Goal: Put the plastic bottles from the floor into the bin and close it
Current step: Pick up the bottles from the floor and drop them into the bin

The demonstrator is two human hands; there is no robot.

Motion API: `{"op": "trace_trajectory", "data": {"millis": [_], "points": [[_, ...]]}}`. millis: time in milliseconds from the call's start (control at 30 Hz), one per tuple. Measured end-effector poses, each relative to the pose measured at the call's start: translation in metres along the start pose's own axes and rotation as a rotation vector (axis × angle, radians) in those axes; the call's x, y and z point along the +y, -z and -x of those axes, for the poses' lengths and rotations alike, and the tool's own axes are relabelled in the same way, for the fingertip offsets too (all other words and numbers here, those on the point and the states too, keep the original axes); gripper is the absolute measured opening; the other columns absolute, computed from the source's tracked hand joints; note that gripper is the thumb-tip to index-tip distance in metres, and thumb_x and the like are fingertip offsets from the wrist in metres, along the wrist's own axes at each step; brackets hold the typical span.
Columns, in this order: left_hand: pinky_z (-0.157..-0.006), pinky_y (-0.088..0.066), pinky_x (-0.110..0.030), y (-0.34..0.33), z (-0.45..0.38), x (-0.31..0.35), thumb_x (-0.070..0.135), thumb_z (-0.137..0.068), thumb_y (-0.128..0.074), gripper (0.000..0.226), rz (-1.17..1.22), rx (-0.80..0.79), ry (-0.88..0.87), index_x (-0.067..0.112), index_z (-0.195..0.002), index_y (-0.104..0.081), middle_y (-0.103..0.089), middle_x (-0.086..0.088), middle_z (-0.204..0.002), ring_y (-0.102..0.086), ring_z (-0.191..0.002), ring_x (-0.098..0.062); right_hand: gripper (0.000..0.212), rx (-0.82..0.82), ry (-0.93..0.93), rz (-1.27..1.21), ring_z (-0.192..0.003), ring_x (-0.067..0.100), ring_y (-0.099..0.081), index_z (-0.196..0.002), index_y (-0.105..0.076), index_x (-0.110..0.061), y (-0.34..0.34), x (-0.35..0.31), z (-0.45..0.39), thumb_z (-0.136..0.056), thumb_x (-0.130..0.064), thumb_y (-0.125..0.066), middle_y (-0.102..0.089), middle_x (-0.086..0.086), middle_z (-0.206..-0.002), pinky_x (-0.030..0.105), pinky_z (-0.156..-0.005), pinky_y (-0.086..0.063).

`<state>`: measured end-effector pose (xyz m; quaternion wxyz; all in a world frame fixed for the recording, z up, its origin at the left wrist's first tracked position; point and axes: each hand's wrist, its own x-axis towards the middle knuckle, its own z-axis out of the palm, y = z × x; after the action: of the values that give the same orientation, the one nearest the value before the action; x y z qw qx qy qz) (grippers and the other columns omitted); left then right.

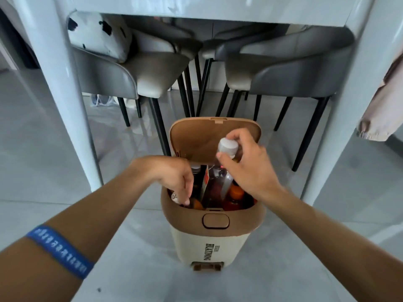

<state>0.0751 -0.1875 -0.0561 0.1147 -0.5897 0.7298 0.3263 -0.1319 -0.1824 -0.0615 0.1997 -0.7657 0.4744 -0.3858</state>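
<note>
A cream bin (pixel 209 247) with a brown rim stands on the floor in front of me, its brown lid (pixel 196 138) tipped up and open. Inside it stand several plastic bottles with orange caps (pixel 236 191). My right hand (pixel 246 164) grips the neck of a clear bottle with a white cap (pixel 227 146), which sticks upright out of the bin. My left hand (pixel 174 177) reaches down into the bin's left side, with its fingers on a bottle there (pixel 175 197). That bottle is mostly hidden, so the grip is unclear.
A white table's legs (pixel 63 83) stand left and right of the bin, close behind it. Two grey chairs (pixel 283 68) with black legs sit under the table. A cushion (pixel 100 33) lies on the left chair. Pale cloth (pixel 383 101) hangs at the right. The floor is grey tile.
</note>
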Motion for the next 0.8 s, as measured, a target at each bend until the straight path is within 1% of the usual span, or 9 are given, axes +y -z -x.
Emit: {"op": "trace_trajectory", "data": {"millis": [133, 300, 433, 500, 567, 633, 667, 733, 800], "points": [[-0.074, -0.051, -0.018, 0.002, 0.005, -0.002, 0.028, -0.074, -0.085, 0.025, 0.171, -0.068, -0.025, 0.022, -0.097, -0.078, -0.073, 0.016, -0.082, -0.067, -0.089, -0.006, 0.03, -0.164, 0.108, 0.136, -0.083, 0.011, -0.06, -0.103, -0.045, -0.026, -0.023, 0.003, 0.006, -0.087, -0.029, -0.07, -0.064, -0.008, -0.095, 0.032, -0.072, -0.051], [-0.082, -0.059, -0.025, 0.004, 0.01, -0.009, 0.016, -0.083, -0.077, 0.027, 0.345, -0.015, -0.052, 0.01, -0.108, -0.075, -0.078, -0.002, -0.098, -0.072, -0.098, -0.017, 0.035, -0.261, 0.089, 0.3, -0.085, 0.018, -0.064, -0.091, -0.042, -0.031, -0.03, 0.03, 0.007, -0.082, -0.037, -0.075, -0.067, -0.007, -0.09, 0.041, -0.073, -0.054], [-0.087, -0.059, -0.03, 0.007, 0.013, -0.009, 0.019, -0.084, -0.076, 0.029, 0.37, 0.074, -0.068, 0.015, -0.113, -0.072, -0.077, -0.003, -0.104, -0.073, -0.097, -0.013, 0.017, -0.469, 0.08, 0.474, -0.097, 0.021, -0.063, -0.1, -0.06, -0.034, -0.037, 0.048, 0.011, -0.09, -0.046, -0.06, -0.07, -0.001, -0.101, 0.043, -0.084, -0.053], [-0.088, -0.058, -0.03, 0.006, 0.014, -0.008, 0.021, -0.085, -0.075, 0.03, 0.358, 0.1, -0.072, 0.017, -0.114, -0.071, -0.077, -0.002, -0.105, -0.073, -0.096, -0.011, 0.021, -0.54, 0.026, 0.374, -0.101, 0.017, -0.064, -0.107, -0.07, -0.034, -0.033, 0.051, 0.008, -0.094, -0.042, -0.057, -0.072, -0.005, -0.108, 0.043, -0.09, -0.052], [-0.084, -0.059, -0.028, 0.006, 0.019, -0.008, 0.023, -0.086, -0.074, 0.025, 0.356, 0.156, -0.088, 0.019, -0.111, -0.072, -0.077, 0.001, -0.102, -0.074, -0.091, -0.01, 0.026, -0.577, 0.043, 0.363, -0.107, 0.015, -0.062, -0.116, -0.071, -0.029, -0.028, 0.05, 0.009, -0.096, -0.037, -0.057, -0.07, -0.007, -0.117, 0.04, -0.094, -0.05], [-0.077, -0.059, -0.026, 0.01, 0.03, -0.007, 0.026, -0.087, -0.073, 0.015, 0.367, 0.285, -0.127, 0.02, -0.1, -0.075, -0.078, 0.003, -0.092, -0.075, -0.081, -0.009, 0.023, -0.481, 0.111, 0.393, -0.107, 0.016, -0.062, -0.112, -0.073, -0.025, -0.022, 0.048, 0.016, -0.095, -0.032, -0.059, -0.07, -0.005, -0.116, 0.039, -0.093, -0.05], [-0.071, -0.058, -0.025, 0.013, 0.037, -0.007, 0.027, -0.087, -0.072, 0.012, 0.382, 0.381, -0.165, 0.018, -0.093, -0.076, -0.078, 0.0, -0.085, -0.074, -0.072, -0.011, 0.02, -0.359, 0.145, 0.361, -0.104, 0.016, -0.063, -0.109, -0.073, -0.023, -0.018, 0.047, 0.021, -0.094, -0.027, -0.06, -0.071, -0.004, -0.112, 0.038, -0.092, -0.051], [-0.055, -0.053, -0.024, 0.019, 0.05, -0.004, 0.028, -0.089, -0.069, 0.023, 0.473, 0.63, -0.291, 0.008, -0.079, -0.074, -0.073, -0.008, -0.067, -0.064, -0.053, -0.016, 0.018, -0.058, 0.178, 0.249, -0.099, 0.015, -0.063, -0.109, -0.069, -0.02, -0.002, 0.036, 0.025, -0.093, -0.019, -0.061, -0.07, -0.003, -0.108, 0.036, -0.088, -0.053], [-0.049, -0.044, -0.022, 0.02, 0.057, 0.002, 0.028, -0.093, -0.065, 0.032, 0.475, 0.919, -0.396, 0.004, -0.072, -0.07, -0.063, -0.008, -0.057, -0.053, -0.047, -0.014, 0.025, 0.2, 0.178, 0.185, -0.105, 0.017, -0.059, -0.117, -0.06, -0.018, 0.022, 0.022, 0.015, -0.092, -0.019, -0.059, -0.062, 0.0, -0.116, 0.036, -0.09, -0.051]]}}
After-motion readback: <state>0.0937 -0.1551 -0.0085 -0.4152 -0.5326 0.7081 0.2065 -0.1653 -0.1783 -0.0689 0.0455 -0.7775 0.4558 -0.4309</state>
